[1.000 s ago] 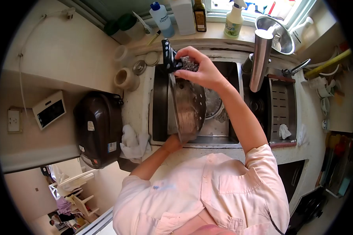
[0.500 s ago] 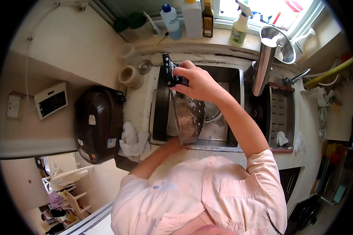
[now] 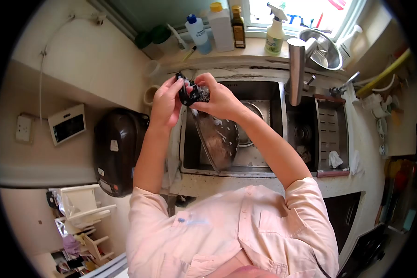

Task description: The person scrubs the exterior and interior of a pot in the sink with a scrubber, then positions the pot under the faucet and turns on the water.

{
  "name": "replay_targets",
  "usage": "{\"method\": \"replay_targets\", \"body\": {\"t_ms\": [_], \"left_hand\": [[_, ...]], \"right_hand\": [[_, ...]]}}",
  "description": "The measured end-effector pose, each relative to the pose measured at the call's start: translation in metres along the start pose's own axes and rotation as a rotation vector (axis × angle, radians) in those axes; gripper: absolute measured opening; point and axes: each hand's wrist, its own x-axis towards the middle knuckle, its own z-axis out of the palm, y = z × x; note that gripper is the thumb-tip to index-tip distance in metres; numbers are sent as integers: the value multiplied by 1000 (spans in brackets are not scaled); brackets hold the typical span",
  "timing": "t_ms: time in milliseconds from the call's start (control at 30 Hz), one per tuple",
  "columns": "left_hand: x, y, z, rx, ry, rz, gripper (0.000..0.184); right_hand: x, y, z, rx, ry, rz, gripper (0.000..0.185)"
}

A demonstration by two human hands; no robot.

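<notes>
A metal pan [image 3: 217, 141] is tipped on its side over the left sink basin [image 3: 262, 160], its rounded outside toward the right and flecked with white foam. Its black handle [image 3: 186, 96], spotted with foam, points up. My left hand [image 3: 166, 103] is closed on the handle's far left end, thumb along it. From the other side, my right hand [image 3: 220, 99] curls its fingers and thumb around the handle's base. A dark, speckled patch shows between the right fingers; whether it is a scouring pad or just suds I cannot tell.
A steel faucet [image 3: 296, 72] rises behind the basins. Bottles [image 3: 220, 28], a spray bottle [image 3: 274, 34] and a steel bowl [image 3: 326, 48] line the sill. On the left stands a dark brown appliance [image 3: 118, 150]. A slotted drainer [image 3: 329, 125] is at the right.
My left hand has come up from the pan's lower edge to the black handle. The handle and my right hand have shifted slightly left and down.
</notes>
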Motion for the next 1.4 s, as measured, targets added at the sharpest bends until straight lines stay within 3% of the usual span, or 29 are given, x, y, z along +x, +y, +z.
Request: {"method": "replay_targets", "body": {"t_ms": [33,67,133,167,200,267,333,433,533,633,833,867,1033,1067,1133,1400], "left_hand": [[1,1,1,-68,-8,-53,26],[-1,2,9,-103,96,-69,9],[0,0,3,-102,48,-49,6],[-1,0,0,-103,28,-35,5],[-5,2,4,-99,74,0,6],[-10,7,-6,-212,77,-74,8],[-26,15,3,-225,53,-106,9],[-52,34,33,-211,-23,-30,18],[-68,67,65,-153,-140,39,29],[-76,93,90,-115,-210,78,35],[-66,97,108,-273,-244,75,51],[-62,93,108,-284,-256,63,51],[-38,61,91,-176,-217,-36,50],[-36,53,90,-83,-106,-44,45],[-29,40,74,-41,-95,-116,32],[-14,-7,2,36,100,-172,20]], "right_hand": [[-3,9,0,154,-23,8,55],[-8,20,-2,308,-47,13,53],[-24,36,-6,638,-72,113,49],[-37,51,-4,654,1,148,48],[-51,68,-4,667,70,180,47],[-87,89,-9,664,100,513,43],[-125,119,5,562,104,668,47],[-155,126,15,693,9,908,51],[-169,123,36,679,-83,976,49],[-171,123,57,1215,-259,1124,47],[-187,137,106,1840,-305,1080,53],[-194,132,100,1917,-123,1024,54],[-201,177,83,1870,207,1005,53],[-199,185,78,1850,244,991,53],[-198,204,72,1733,379,994,51],[-197,265,83,1668,506,1118,49]]}}
